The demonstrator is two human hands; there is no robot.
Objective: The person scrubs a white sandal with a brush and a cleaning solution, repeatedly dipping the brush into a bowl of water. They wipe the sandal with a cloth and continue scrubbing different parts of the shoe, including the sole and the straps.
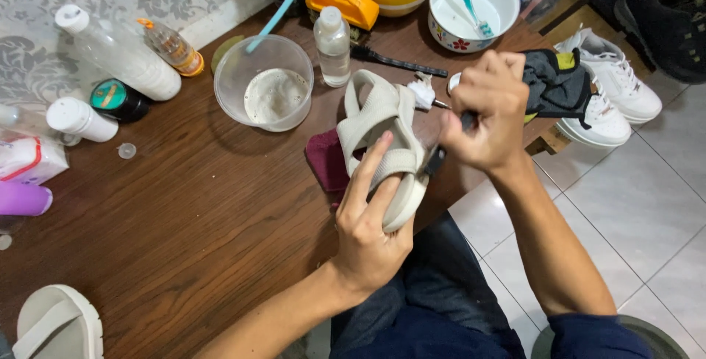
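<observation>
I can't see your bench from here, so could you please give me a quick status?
Left hand gripping beige strappy sandal. Right hand closed on dark-handled brush, at the sandal's side. Clear plastic bowl and maroon cloth close by.

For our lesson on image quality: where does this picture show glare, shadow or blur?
Head view: soft glare on the clear bowl and floor tiles; the right hand looks slightly motion-blurred; a faint shadow lies on the table beneath the beige sandal; edges bend slightly.
</observation>
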